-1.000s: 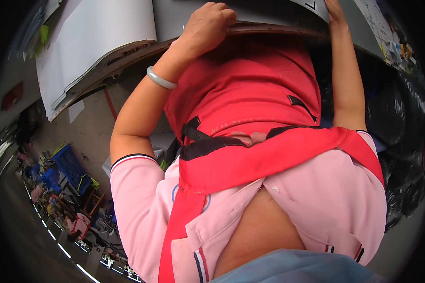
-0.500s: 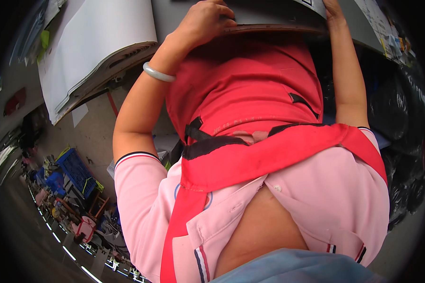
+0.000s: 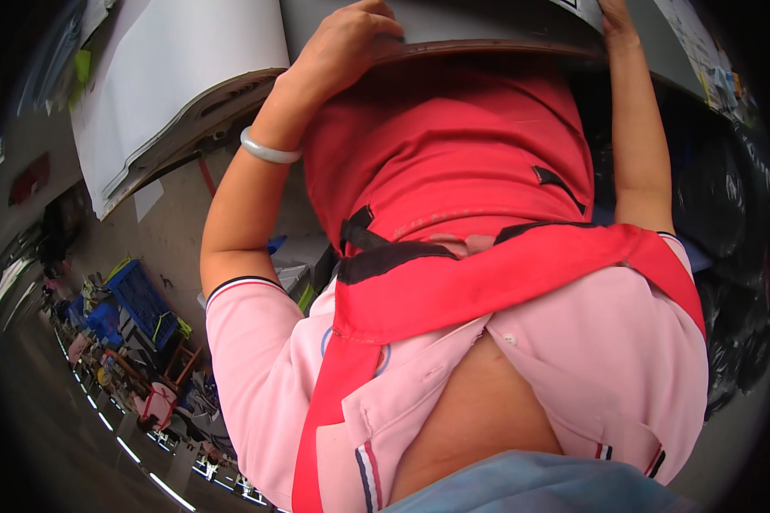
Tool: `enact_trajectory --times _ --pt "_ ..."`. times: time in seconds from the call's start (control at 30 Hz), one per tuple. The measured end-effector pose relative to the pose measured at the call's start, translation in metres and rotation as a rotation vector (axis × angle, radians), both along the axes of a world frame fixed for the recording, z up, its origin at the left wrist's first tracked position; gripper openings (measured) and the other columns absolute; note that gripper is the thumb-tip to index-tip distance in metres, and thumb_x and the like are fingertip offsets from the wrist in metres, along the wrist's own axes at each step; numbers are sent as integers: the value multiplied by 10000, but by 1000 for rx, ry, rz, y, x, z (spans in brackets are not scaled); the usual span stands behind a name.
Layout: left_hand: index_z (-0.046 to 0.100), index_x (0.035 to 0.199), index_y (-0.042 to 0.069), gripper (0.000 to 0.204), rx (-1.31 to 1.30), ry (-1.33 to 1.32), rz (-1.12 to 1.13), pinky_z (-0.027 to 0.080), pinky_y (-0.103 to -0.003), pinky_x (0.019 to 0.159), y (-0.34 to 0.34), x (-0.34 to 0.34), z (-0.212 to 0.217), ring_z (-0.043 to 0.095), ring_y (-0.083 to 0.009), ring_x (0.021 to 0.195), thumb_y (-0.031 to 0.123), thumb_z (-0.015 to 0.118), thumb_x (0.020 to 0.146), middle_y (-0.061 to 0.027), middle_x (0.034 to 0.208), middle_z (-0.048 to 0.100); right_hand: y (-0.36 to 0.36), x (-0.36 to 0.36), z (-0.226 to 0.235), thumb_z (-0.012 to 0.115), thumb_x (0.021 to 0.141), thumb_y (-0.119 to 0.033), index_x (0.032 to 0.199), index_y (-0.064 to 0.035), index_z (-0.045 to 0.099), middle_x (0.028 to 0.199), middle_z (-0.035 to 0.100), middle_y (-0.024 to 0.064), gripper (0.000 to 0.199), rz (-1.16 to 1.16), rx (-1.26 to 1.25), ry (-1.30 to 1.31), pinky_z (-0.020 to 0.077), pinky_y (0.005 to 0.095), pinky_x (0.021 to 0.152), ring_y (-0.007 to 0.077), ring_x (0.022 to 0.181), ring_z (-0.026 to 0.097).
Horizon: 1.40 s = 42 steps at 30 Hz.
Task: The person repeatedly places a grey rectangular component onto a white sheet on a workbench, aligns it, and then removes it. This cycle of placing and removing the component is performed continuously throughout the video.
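Observation:
At the top of the view, my left hand (image 3: 344,43), with a pale bangle (image 3: 269,147) on its forearm, rests by the near edge of a dark grey table top (image 3: 479,19). Its fingers curl in, and whatever they may hold is hidden. My right hand (image 3: 618,24) lies at the right, next to the corner of a light grey sheet (image 3: 586,10) with black markings. The upper frame edge cuts off its fingers, so their grip does not show.
Left of my left hand lies a thick roll of white sheet material (image 3: 188,64) with layered edges. Black plastic bags (image 3: 710,201) stand below the table on the right. Farther off at the left is a blue crate (image 3: 141,299). My red apron (image 3: 453,162) touches the table edge.
My left hand has slid a little left and up along the table edge. My right hand has shifted slightly to the right, and the marked sheet's corner beside it sits farther right too.

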<state>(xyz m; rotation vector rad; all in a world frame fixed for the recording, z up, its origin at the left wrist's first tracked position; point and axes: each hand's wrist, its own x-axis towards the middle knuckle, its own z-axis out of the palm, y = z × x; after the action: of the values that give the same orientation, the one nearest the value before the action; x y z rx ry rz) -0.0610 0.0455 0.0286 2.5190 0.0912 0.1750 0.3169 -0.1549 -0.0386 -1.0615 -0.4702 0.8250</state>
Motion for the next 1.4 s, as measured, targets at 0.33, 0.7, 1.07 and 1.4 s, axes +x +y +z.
enact_trajectory --times 0.33,0.7,1.07,1.4 --pt "719 957 -11 121 34 -59 26 543 -426 832 -4 -8 4 657 -373 927 53 735 856 -179 978 655 -1 -2 2 674 1011 -201 1203 -83 677 1055 737 49 225 -4 -14 -1 600 309 796 159 898 720" --pt "735 980 -33 158 -11 45 40 552 -416 852 14 -15 6 674 -368 966 47 749 844 -190 1051 685 0 -6 7 661 1019 -206 1209 -80 671 1060 733 48 228 22 -1 -2 605 307 789 158 904 720" --pt "735 978 -43 211 50 37 31 548 -406 881 10 -17 12 665 -360 984 81 787 815 -184 1027 682 -4 9 -2 682 1010 -229 1168 -74 699 1008 743 42 221 5 -27 -55 593 295 768 142 862 714" --pt "720 1013 5 131 295 -107 -47 545 -391 830 6 -26 -2 659 -296 940 45 651 909 -133 1009 681 -2 0 2 682 1009 -220 1179 -72 696 1026 745 48 226 36 11 4 602 302 789 153 876 721"
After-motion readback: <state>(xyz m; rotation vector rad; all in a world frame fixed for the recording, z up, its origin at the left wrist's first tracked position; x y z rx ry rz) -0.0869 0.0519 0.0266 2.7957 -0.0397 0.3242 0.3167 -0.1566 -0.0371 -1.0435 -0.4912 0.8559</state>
